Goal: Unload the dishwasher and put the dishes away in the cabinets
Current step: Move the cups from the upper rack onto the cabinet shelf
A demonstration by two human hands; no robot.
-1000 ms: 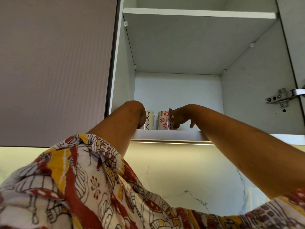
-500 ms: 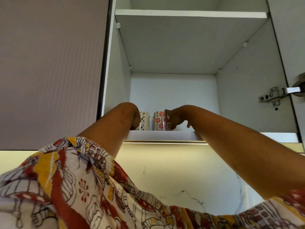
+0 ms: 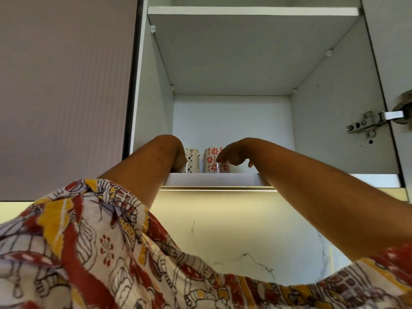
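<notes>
Two mugs stand side by side on the bottom shelf [image 3: 214, 179] of an open upper cabinet. The cream mug with black patterns [image 3: 193, 160] is on the left and the white mug with red flowers [image 3: 210, 160] on the right. My left hand [image 3: 179, 160] is bent down over the left side of the black-patterned mug and grips it, with its fingers mostly hidden behind the wrist. My right hand [image 3: 231, 156] pinches the right side of the red-flowered mug, and one finger hangs loose. Both mugs sit upright on the shelf.
An upper shelf [image 3: 252, 12] spans the cabinet overhead. A closed ribbed cabinet door [image 3: 64, 97] is on the left. The open door's metal hinge [image 3: 367, 123] sticks out at the right. A marbled backsplash [image 3: 223, 230] lies below, and my patterned sleeves fill the bottom of the view.
Both hands stay on the mugs at the shelf. Only my viewpoint has shifted a little, so the cabinet sits slightly further left in the frame.
</notes>
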